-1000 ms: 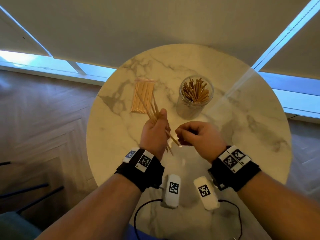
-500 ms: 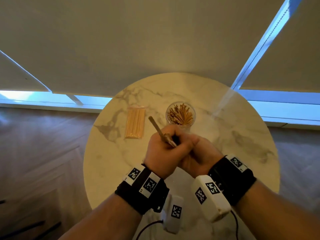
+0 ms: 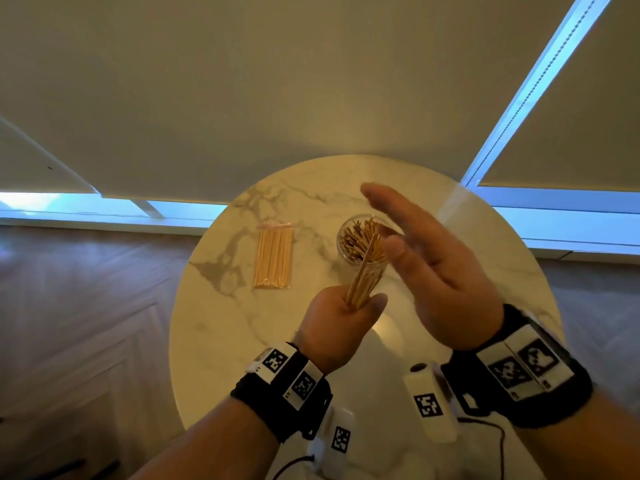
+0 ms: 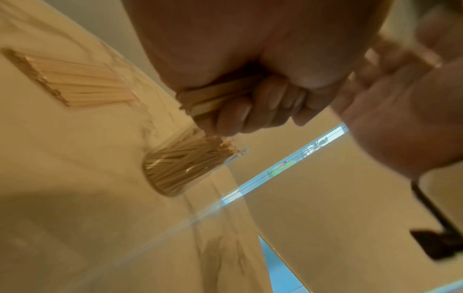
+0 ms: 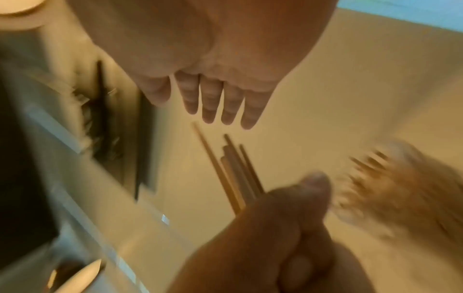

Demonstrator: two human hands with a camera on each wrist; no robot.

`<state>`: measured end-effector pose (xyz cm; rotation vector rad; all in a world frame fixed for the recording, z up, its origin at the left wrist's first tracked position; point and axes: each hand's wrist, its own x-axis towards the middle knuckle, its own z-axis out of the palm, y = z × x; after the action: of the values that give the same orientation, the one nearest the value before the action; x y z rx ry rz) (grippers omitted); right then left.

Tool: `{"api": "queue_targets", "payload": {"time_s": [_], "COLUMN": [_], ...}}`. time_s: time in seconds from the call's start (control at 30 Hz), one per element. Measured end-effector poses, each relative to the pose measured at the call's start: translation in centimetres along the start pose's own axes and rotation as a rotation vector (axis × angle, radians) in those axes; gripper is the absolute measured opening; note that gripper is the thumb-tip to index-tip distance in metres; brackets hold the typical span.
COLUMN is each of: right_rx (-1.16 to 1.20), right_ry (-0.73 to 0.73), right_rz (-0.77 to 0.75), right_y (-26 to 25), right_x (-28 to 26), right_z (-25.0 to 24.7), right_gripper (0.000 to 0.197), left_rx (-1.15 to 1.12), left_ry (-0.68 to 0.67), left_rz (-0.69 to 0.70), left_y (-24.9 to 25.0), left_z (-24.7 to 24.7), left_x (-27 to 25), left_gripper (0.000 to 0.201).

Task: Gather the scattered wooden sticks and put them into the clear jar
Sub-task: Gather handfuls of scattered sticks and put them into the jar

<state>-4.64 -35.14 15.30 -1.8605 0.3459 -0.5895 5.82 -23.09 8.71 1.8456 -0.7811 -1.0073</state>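
My left hand grips a bundle of wooden sticks in its fist, tips pointing up toward the clear jar. The left wrist view shows its fingers curled round the stick bundle, just above the jar, which is packed with sticks. My right hand hangs open to the right of the bundle, palm facing left, fingers straight and empty. In the right wrist view the straight fingers reach above the sticks' tips.
A wrapped pack of sticks lies flat on the round marble table, left of the jar. Window blinds rise behind the table. Wood floor spreads to the left.
My right hand has let go of the bundle, swung out to the right and spread flat. The left fist has turned so the sticks now point up toward the jar.
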Motion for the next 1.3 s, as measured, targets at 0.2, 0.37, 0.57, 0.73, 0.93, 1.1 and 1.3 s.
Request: {"api": "queue_targets", "payload": {"time_s": [0.2,0.37,0.57,0.73,0.93,1.1,1.3], "right_rx": [-0.435,-0.389,-0.423,-0.484,-0.679,-0.95,-1.113], "right_ry": [-0.149,0.003,0.099,0.216,0.354,0.119,-0.238], "right_rz": [-0.047,0.146,0.291,0.39,0.411,0.358,0.298], "right_y": [1.2,1.5,1.0,1.3,1.5,3.4,9.6], "right_x": [0.3,0.5,2.0,4.0,5.3,6.9,5.7], "right_z": [2.1,2.2,1.5,0.8,-1.9,-0.9,2.8], "right_gripper": [0.04,0.02,0.007,0.004,0.006,0.007,0.048], "left_rx": [0.043,0.229,0.354,0.325,0.28,0.336,0.175], "left_ry": [-0.009,-0.034,0.047,0.004,0.088,-0.047,-0.078], "left_rz": [0.046,0.119,0.15,0.25,0.335,0.129,0.099], "left_y": [-0.3,0.3,3.6,4.7,1.5,-1.8,-4.5], "left_z": [-0.9,-1.7,-3.2,-3.1,-4.6,-4.8,-3.5], "left_x": [1.3,2.6,5.4,8.1,9.4,9.8,11.4], "left_gripper": [0.043,0.023,0.026,0.034,0.062,0.122,0.114]}}
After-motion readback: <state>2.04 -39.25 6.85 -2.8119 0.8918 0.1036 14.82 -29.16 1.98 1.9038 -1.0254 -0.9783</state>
